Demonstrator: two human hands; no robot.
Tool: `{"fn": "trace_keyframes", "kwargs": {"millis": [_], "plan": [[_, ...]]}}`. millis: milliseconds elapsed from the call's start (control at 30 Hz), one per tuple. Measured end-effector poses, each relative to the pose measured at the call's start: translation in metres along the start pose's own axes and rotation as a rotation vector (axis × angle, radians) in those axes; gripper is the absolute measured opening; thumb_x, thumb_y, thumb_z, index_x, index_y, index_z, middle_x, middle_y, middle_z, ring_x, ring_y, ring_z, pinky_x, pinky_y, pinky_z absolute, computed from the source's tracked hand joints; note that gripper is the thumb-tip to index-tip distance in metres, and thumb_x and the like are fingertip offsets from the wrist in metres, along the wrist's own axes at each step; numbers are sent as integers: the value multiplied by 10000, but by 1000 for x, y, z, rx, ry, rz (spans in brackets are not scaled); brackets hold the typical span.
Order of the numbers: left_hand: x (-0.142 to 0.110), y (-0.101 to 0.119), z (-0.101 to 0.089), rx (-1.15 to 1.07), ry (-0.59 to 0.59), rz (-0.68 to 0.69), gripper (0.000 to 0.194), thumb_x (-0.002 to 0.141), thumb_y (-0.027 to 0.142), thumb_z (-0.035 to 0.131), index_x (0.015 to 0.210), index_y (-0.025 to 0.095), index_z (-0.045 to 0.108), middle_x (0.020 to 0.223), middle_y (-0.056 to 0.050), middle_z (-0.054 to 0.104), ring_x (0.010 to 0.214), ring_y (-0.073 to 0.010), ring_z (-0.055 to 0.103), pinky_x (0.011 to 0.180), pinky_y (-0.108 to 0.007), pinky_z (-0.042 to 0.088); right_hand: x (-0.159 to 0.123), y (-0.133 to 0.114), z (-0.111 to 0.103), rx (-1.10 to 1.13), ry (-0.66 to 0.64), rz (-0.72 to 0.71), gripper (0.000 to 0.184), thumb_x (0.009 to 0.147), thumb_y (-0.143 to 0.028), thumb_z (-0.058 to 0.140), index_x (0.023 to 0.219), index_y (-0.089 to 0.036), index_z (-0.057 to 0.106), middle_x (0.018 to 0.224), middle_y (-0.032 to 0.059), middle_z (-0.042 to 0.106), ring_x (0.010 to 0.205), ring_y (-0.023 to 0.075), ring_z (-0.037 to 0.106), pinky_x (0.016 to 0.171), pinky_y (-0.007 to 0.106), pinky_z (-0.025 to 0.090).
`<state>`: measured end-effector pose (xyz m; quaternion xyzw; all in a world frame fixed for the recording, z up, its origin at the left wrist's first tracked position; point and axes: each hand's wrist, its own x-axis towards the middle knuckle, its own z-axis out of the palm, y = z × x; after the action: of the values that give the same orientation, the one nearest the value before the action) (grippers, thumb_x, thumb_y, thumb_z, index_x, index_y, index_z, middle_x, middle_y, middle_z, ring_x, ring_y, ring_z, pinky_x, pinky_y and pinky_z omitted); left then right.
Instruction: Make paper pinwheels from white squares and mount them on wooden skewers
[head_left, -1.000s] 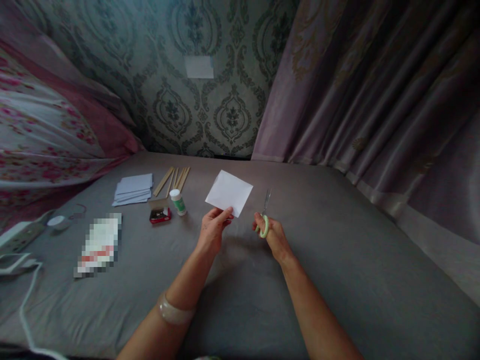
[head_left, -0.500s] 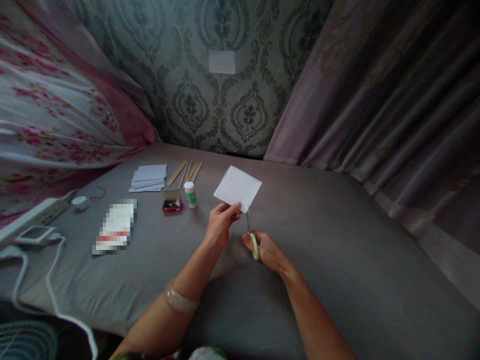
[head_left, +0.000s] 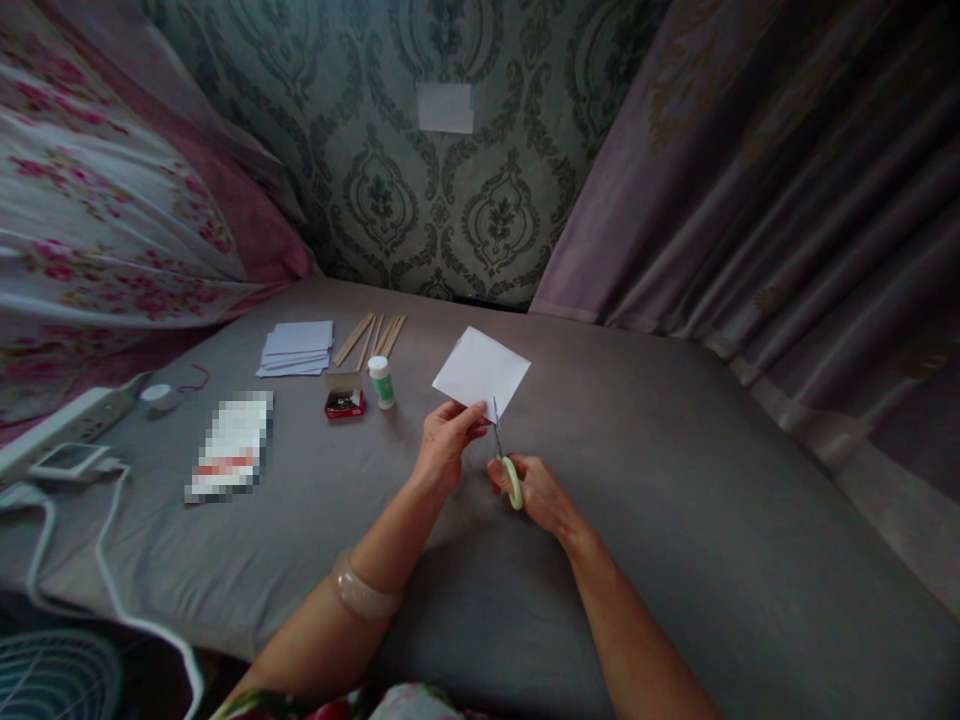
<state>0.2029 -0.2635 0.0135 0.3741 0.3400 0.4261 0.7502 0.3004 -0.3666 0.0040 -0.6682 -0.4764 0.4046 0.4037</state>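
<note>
A white square of paper (head_left: pixel 481 370) is pinched at its near edge by my left hand (head_left: pixel 446 440), thumb on top. My right hand (head_left: pixel 536 490) grips scissors (head_left: pixel 513 482) with pale green handles, fingers in the loops. The blades point away from me and overlap the paper's near corner, just right of my left thumb. Whether they have cut into it I cannot tell. Left of my hands stand a white bottle with a green label (head_left: pixel 381 383) and an open red box (head_left: pixel 344 400) of small dark items.
A stack of white paper (head_left: pixel 297 350) and several thin wooden sticks (head_left: pixel 354 340) lie at the back left. Further left are a blurred white packet (head_left: pixel 231 445), a small white round thing (head_left: pixel 159 397), and a power strip (head_left: pixel 67 432) with white cables. A patterned wall and curtains border the grey surface.
My right hand has brought the scissors leftward from beside the paper to its near corner. The blades look closer together now than half a second ago. The camera view has shifted.
</note>
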Motion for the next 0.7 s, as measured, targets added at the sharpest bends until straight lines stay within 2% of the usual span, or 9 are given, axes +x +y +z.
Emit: {"fn": "trace_keyframes", "kwargs": {"millis": [700], "plan": [[1, -2, 0, 5, 3, 12, 298, 536, 324, 804, 637, 121, 610, 606, -19, 614, 578, -95, 569, 582, -214, 451, 2, 7, 1, 16, 51, 28, 524, 688, -664, 587, 557, -169, 475, 528, -40, 399, 510, 83, 333, 484, 240, 251]]}}
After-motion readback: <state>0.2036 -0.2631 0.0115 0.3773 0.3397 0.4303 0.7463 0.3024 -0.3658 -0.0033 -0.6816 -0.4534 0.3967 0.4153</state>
